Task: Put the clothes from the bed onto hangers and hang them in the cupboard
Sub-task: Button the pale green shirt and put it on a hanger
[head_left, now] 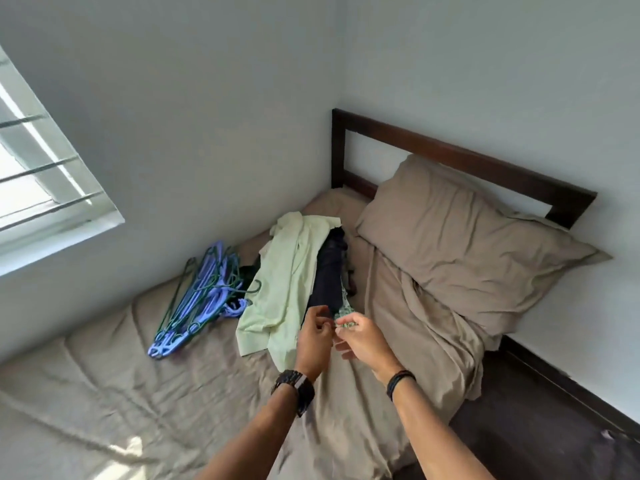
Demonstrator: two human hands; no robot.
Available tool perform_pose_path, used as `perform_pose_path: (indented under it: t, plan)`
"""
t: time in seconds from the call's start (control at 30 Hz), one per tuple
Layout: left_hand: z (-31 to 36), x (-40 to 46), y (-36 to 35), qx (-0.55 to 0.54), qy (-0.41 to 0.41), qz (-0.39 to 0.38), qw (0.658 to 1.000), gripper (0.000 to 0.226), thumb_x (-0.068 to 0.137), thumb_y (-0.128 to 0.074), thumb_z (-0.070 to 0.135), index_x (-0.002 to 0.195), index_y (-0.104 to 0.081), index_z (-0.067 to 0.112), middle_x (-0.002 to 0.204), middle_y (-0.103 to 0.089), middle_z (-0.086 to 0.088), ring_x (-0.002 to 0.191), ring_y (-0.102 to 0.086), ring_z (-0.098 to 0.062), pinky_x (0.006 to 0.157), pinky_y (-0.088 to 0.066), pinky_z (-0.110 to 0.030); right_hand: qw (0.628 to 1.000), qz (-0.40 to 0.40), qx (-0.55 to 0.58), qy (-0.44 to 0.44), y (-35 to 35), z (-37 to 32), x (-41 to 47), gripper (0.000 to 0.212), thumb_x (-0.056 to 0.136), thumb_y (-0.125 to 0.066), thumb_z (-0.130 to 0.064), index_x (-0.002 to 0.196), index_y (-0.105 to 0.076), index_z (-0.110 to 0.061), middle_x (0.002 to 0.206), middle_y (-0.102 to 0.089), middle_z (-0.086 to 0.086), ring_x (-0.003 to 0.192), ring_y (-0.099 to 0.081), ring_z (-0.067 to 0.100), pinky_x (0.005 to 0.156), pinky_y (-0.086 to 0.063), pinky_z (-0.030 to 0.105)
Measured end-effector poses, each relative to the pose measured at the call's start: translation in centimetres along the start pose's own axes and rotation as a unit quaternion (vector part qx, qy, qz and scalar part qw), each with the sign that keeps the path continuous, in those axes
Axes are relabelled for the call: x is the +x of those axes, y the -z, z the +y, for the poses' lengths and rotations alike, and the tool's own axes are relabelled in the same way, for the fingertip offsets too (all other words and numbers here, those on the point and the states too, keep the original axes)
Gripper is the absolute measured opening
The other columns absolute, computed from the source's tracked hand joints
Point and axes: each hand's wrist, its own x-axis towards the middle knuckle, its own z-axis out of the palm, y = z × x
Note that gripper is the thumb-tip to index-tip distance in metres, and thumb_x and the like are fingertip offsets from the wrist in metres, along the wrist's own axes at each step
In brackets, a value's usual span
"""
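- Two hands meet at the lower centre of the frame, the left hand (316,336) and right hand (360,339) both with fingers curled, pinching the near edge of a patterned green-and-white garment (344,311); judging by the grip, they are lifting it off the heap to find its shape
- One heap of clothes sits mid-frame on the bed (145,393): a pale green shirt (287,282), thin and crumpled, is draped over a dark navy garment (329,271) that looks heavier and lies in a long fold
- Several hangers (194,299) lie bundled at centre left, just beside the clothes and within easy reach; they are thin hooked frames, lilac plastic mixed with dark green ones
- Soft tan bedding covers the bed, quilted and creased, with a plump pillow (460,251) at upper right against a dark wooden headboard (467,157)
- No cupboard is in view, so hanging is not yet begun
- A barred window (41,188) lights the upper left
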Motion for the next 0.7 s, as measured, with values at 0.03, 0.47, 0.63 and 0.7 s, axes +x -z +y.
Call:
perform_pose_path:
  t: [0.03,0.47,0.63,0.7]
  plan:
    - [-0.2,1.8,-0.2,-0.009,0.004,0.009,1.000,0.033,0.090,-0.042,-0.002,0.112,-0.049,0.021,0.088,-0.062,-0.007,0.079,-0.061,-0.025,0.076,-0.053,-0.039,1.000,0.004,0.001,-0.001,-0.1,-0.2,1.7,0.011,0.093,-0.050,-0.004,0.098,-0.056,-0.012,0.076,-0.063,0.004,0.062,-0.060,0.014,0.054,-0.046,0.025]
    - [-14.0,24.1,0.1,0.142,-0.046,0.054,0.987,0.042,0.087,-0.034,-0.011,0.121,-0.049,0.006,0.118,-0.055,-0.016,0.101,-0.053,-0.023,0.080,-0.039,-0.025,0.993,0.017,-0.064,0.102,-7.3,9.5,24.0,0.032,0.093,-0.044,-0.009,0.118,-0.059,-0.021,0.096,-0.064,0.001,0.089,-0.060,0.018,0.077,-0.049,0.028]
    - [-22.0,30.7,0.5,0.304,-0.055,0.052,0.950,0.057,0.090,-0.054,0.015,0.143,-0.031,0.013,0.152,-0.022,-0.013,0.141,-0.026,-0.024,0.109,-0.031,-0.036,0.983,0.066,-0.097,0.143,-12.6,14.6,30.2,0.042,0.094,-0.045,-0.001,0.131,-0.052,-0.020,0.127,-0.048,0.002,0.121,-0.048,0.014,0.092,-0.033,0.011]
    - [-24.6,32.0,0.4,0.343,-0.061,0.026,0.937,0.065,0.092,-0.052,0.026,0.148,-0.019,0.019,0.157,-0.012,-0.009,0.144,-0.017,-0.022,0.112,-0.028,-0.038,0.977,0.098,-0.108,0.157,-14.3,15.3,32.3,0.044,0.094,-0.048,-0.003,0.135,-0.047,-0.019,0.134,-0.044,0.000,0.127,-0.043,0.012,0.095,-0.028,0.008]
